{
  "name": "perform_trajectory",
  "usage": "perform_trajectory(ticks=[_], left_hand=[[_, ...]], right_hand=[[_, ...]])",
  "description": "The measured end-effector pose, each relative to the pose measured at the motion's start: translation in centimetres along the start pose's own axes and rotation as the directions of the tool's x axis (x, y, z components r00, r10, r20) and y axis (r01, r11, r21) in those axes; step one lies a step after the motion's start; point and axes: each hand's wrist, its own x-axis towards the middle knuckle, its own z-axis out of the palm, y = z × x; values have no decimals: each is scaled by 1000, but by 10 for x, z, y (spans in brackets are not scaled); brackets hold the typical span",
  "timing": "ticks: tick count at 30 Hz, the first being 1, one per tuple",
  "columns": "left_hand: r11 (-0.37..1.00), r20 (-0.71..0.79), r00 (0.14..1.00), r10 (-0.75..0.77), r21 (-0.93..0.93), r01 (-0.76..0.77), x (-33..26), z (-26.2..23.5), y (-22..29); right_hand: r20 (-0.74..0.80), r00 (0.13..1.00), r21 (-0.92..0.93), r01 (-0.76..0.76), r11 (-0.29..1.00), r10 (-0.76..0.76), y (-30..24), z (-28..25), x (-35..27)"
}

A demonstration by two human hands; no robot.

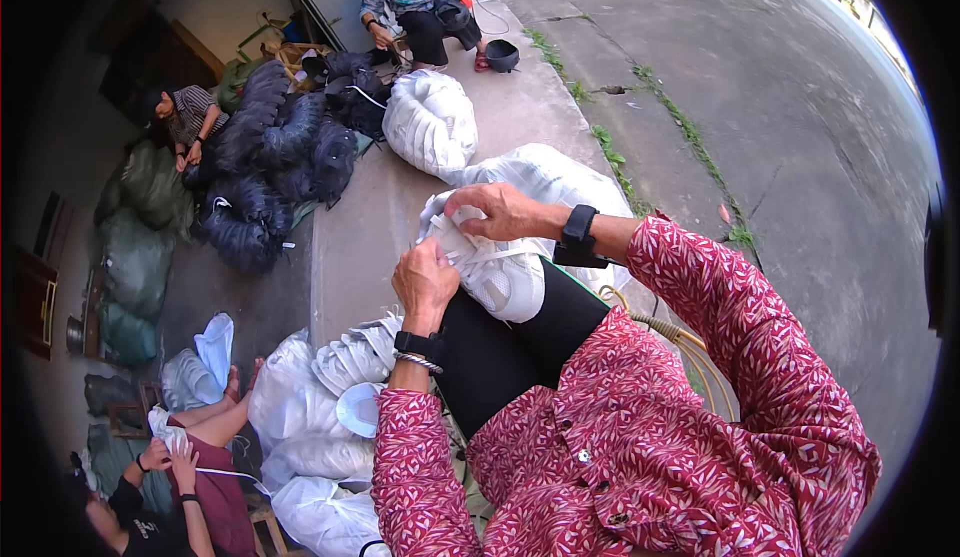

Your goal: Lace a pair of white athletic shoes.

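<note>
A white cap with mesh panels rests on my lap, over my black-clad thighs. My left hand is closed, pinching the cap's near-left edge between thumb and fingers. At its far side my right hand curls its fingers over the white fabric and grips it. A narrow white strap or band crosses the cap between the hands. What the fingertips hold exactly is partly hidden.
Stacked white caps and plastic-wrapped bundles lie left of me, with a white bundle ahead. Dark stacks fill the far left. Three people sit working nearby. A black bowl-shaped item lies by the concrete ledge's edge.
</note>
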Motion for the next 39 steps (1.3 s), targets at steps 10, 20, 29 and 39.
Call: perform_trajectory(ticks=[10, 20, 29, 39], left_hand=[[901, -51, 941, -335, -311, 303, -44, -17, -112], [-161, 325, 946, 18, -932, 324, -46, -78, -49], [-209, 551, 833, 42, -811, 547, -64, 9, -21], [-109, 444, 888, 117, -883, 456, -67, 70, -26]], right_hand=[[35, 995, -222, 99, 970, -93, -22, 11, 7], [94, 973, -363, 229, 903, -208, -25, 26, 3], [54, 980, -327, 199, 924, -193, -24, 34, 11], [231, 773, -186, 631, 753, -591, -153, 77, 8]])
